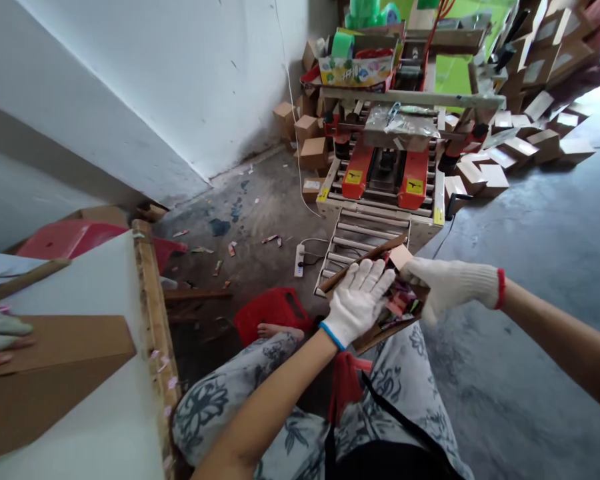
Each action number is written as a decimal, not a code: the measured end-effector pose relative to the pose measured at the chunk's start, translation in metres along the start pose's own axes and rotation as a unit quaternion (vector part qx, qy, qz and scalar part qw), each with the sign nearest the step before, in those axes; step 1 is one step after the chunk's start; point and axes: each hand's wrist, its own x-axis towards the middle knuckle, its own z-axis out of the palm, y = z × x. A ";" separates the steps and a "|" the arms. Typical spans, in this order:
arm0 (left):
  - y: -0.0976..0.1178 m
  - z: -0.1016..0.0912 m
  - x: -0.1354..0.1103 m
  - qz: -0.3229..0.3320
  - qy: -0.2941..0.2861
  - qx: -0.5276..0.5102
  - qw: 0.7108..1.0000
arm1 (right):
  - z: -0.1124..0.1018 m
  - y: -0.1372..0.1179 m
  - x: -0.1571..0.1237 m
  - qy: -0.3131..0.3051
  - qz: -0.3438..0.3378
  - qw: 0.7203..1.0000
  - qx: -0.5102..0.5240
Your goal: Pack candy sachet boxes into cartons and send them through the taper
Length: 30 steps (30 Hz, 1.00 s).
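An open cardboard box (387, 331) filled with small colourful packets (401, 301) sits at the near end of the roller conveyor, just in front of my knees. My left hand (360, 303), in a white glove with a blue cuff, lies flat over the box's left side with its fingers stretched out. Gloved in white with a red cuff, my right hand (443, 283) is at the box's right side. Its fingers are bent around a cardboard flap (400, 257) there and are partly blurred. The gloves hide part of the packets.
A box-sealing machine (385, 160) stands on the conveyor (365, 233) ahead. Closed cartons (314, 153) lie on both sides. A red stool (267, 313) and a power strip (299, 260) are on the floor. At left, another person's gloved hand (3, 330) rests on a carton (60, 340).
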 end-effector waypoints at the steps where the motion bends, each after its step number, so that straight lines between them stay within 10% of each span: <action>1: 0.004 0.004 0.001 -0.002 -0.013 -0.008 1.000 | -0.002 -0.001 0.000 -0.036 -0.012 0.999 0.008; 13: -0.027 -0.019 0.004 -0.043 -0.031 -0.342 0.938 | 0.004 -0.014 0.066 -0.133 0.052 0.972 -0.188; 23: 0.028 0.005 -0.008 -0.034 -0.105 -0.097 0.989 | 0.011 -0.025 0.075 -0.114 0.073 0.963 -0.232; 26: 0.025 0.002 -0.003 -0.051 -0.090 -0.075 0.992 | 0.020 -0.011 0.059 -0.022 0.070 0.983 -0.168; 30: 0.026 0.001 0.002 -0.047 -0.066 -0.049 0.996 | 0.046 0.003 0.041 0.267 0.034 0.962 -0.051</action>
